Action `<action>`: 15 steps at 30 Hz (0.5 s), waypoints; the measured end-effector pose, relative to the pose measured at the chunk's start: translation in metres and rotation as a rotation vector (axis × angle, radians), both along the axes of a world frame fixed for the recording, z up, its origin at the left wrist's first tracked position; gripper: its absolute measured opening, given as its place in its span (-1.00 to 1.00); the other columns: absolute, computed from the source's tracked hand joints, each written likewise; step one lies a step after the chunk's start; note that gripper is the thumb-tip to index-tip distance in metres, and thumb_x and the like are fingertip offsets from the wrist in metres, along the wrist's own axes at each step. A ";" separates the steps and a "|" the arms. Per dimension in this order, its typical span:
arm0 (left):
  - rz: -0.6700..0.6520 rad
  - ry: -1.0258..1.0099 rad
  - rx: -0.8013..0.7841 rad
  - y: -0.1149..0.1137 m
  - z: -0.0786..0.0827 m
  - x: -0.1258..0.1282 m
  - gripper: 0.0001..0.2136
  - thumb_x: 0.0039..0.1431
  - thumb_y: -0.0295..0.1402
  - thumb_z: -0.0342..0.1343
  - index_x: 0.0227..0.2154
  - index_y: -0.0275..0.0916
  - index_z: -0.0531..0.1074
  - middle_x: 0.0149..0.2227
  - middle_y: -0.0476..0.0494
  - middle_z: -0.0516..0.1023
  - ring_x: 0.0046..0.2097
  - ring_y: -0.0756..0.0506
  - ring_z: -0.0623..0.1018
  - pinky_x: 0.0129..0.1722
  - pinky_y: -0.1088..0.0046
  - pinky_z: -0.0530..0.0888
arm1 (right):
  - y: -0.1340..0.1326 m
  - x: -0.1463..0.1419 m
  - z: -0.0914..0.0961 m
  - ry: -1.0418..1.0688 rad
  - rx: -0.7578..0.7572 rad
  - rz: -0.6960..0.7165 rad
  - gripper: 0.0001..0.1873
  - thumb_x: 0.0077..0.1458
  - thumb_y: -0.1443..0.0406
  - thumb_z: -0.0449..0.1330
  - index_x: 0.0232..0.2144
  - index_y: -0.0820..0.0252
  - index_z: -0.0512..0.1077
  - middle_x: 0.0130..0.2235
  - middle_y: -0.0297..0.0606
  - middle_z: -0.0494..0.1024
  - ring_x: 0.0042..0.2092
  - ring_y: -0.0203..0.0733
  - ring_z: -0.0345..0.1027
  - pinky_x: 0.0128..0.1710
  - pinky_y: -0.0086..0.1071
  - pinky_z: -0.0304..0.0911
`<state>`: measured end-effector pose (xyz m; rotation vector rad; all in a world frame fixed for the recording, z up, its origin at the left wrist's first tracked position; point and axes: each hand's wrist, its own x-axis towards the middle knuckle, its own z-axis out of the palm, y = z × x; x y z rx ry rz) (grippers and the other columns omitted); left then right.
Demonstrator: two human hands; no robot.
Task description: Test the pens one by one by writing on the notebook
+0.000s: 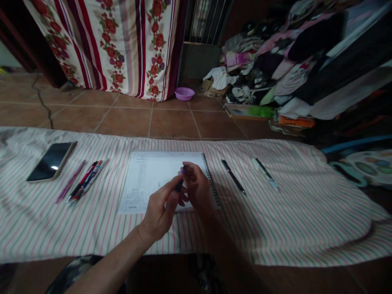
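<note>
Above the notebook my two hands meet. My left hand (161, 210) is closed, its thumb and fingers pinching a dark pen (179, 185). My right hand (197, 185) has its fingers curled round the pen's upper end, where a purplish bit shows near the fingertips. Fingers cover much of the pen, so I cannot tell whether its cap is on. Beneath the hands lies an open spiral notebook (137, 171) with a printed left margin and faint marks on the page. Right of it rest a black pen (233, 177) and a light-coloured pen (266, 174).
A striped cloth (275, 228) covers the low surface. On its left lie a phone (52, 161), a purple pen (71, 181) and several other pens (86, 181). Beyond are a floral curtain (128, 49), a purple basin (184, 94) and piled clothes (275, 61).
</note>
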<state>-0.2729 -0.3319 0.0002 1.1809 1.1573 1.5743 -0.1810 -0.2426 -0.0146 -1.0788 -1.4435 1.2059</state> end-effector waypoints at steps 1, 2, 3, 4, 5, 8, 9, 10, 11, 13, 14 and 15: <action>0.007 0.019 -0.006 0.000 0.001 0.000 -0.62 0.17 -0.29 0.01 0.05 -0.22 0.34 -0.28 -0.20 0.53 -0.36 -0.08 0.50 -0.29 0.40 0.44 | 0.000 0.001 0.000 -0.020 0.005 0.002 -0.72 -0.02 0.24 0.15 -0.20 0.15 0.39 -0.28 -0.22 0.52 -0.26 -0.19 0.42 -0.19 -0.26 0.32; 0.013 0.042 -0.009 0.000 0.001 0.001 -0.63 0.17 -0.31 0.02 0.05 -0.22 0.35 -0.27 -0.21 0.54 -0.36 -0.07 0.50 -0.28 0.41 0.44 | 0.000 0.002 0.001 -0.042 0.010 0.004 -0.72 -0.01 0.24 0.14 -0.19 0.14 0.39 -0.27 -0.22 0.52 -0.25 -0.19 0.42 -0.18 -0.26 0.31; 0.019 0.062 -0.010 0.000 0.002 0.001 -0.64 0.17 -0.33 0.03 0.04 -0.22 0.35 -0.26 -0.21 0.54 -0.35 -0.07 0.51 -0.26 0.41 0.44 | 0.000 0.003 0.001 -0.061 0.017 0.008 -0.71 0.00 0.25 0.13 -0.17 0.14 0.39 -0.26 -0.22 0.52 -0.23 -0.18 0.42 -0.17 -0.25 0.31; 0.023 0.076 -0.011 -0.001 0.002 0.001 -0.64 0.16 -0.35 0.03 0.03 -0.22 0.36 -0.24 -0.22 0.54 -0.34 -0.07 0.51 -0.25 0.40 0.43 | 0.000 0.004 0.001 -0.078 0.025 0.013 -0.71 0.00 0.26 0.12 -0.16 0.13 0.39 -0.25 -0.22 0.51 -0.22 -0.18 0.42 -0.16 -0.25 0.31; 0.022 0.080 -0.011 -0.001 0.002 0.001 -0.65 0.16 -0.36 0.03 0.03 -0.22 0.37 -0.23 -0.23 0.53 -0.34 -0.08 0.51 -0.24 0.40 0.43 | -0.001 0.005 0.001 -0.091 0.034 0.019 -0.70 0.00 0.27 0.12 -0.16 0.13 0.39 -0.25 -0.23 0.51 -0.22 -0.18 0.42 -0.16 -0.26 0.31; -0.004 0.059 -0.001 -0.002 0.001 0.000 -0.65 0.14 -0.37 0.05 0.01 -0.22 0.38 -0.25 -0.23 0.52 -0.31 -0.10 0.50 -0.24 0.39 0.43 | -0.001 0.006 0.003 -0.103 0.068 0.023 -0.71 -0.01 0.29 0.11 -0.17 0.13 0.39 -0.26 -0.24 0.50 -0.24 -0.20 0.42 -0.17 -0.27 0.32; -0.009 0.051 0.001 -0.002 0.000 0.000 -0.64 0.13 -0.37 0.06 0.01 -0.22 0.38 -0.26 -0.23 0.52 -0.30 -0.11 0.50 -0.24 0.39 0.43 | -0.002 0.006 0.003 -0.108 0.075 0.023 -0.71 -0.01 0.30 0.10 -0.17 0.14 0.39 -0.27 -0.23 0.50 -0.26 -0.20 0.42 -0.18 -0.27 0.33; -0.012 0.044 -0.001 -0.002 0.000 0.000 -0.64 0.12 -0.37 0.08 0.01 -0.22 0.39 -0.27 -0.22 0.51 -0.30 -0.11 0.49 -0.24 0.38 0.43 | -0.002 0.006 0.004 -0.113 0.082 0.021 -0.71 0.00 0.30 0.09 -0.17 0.15 0.39 -0.27 -0.22 0.50 -0.27 -0.20 0.42 -0.19 -0.27 0.33; -0.011 0.036 -0.006 -0.003 0.000 0.000 -0.64 0.10 -0.36 0.09 0.00 -0.21 0.40 -0.28 -0.22 0.51 -0.30 -0.11 0.49 -0.24 0.38 0.43 | -0.002 0.006 0.004 -0.121 0.088 0.022 -0.71 0.00 0.31 0.08 -0.17 0.16 0.39 -0.27 -0.21 0.50 -0.27 -0.19 0.42 -0.19 -0.27 0.34; -0.005 0.024 -0.024 -0.003 0.000 0.000 -0.64 0.08 -0.36 0.12 -0.02 -0.20 0.41 -0.28 -0.21 0.50 -0.30 -0.11 0.48 -0.25 0.38 0.43 | -0.003 0.006 0.005 -0.132 0.104 0.030 -0.70 -0.01 0.32 0.07 -0.16 0.17 0.38 -0.27 -0.20 0.50 -0.27 -0.19 0.42 -0.19 -0.26 0.34; -0.005 0.023 -0.030 -0.003 0.000 -0.001 -0.64 0.07 -0.35 0.13 -0.02 -0.20 0.42 -0.28 -0.21 0.50 -0.29 -0.12 0.48 -0.24 0.38 0.43 | -0.003 0.006 0.004 -0.135 0.115 0.030 -0.69 -0.01 0.32 0.08 -0.16 0.17 0.38 -0.26 -0.19 0.50 -0.26 -0.18 0.42 -0.19 -0.27 0.34; -0.006 0.030 -0.031 -0.002 0.000 -0.001 -0.64 0.07 -0.34 0.13 -0.03 -0.21 0.42 -0.28 -0.22 0.50 -0.28 -0.12 0.47 -0.24 0.38 0.43 | -0.003 0.007 0.004 -0.139 0.126 0.030 -0.69 -0.01 0.32 0.08 -0.16 0.17 0.38 -0.25 -0.19 0.49 -0.25 -0.19 0.42 -0.19 -0.27 0.34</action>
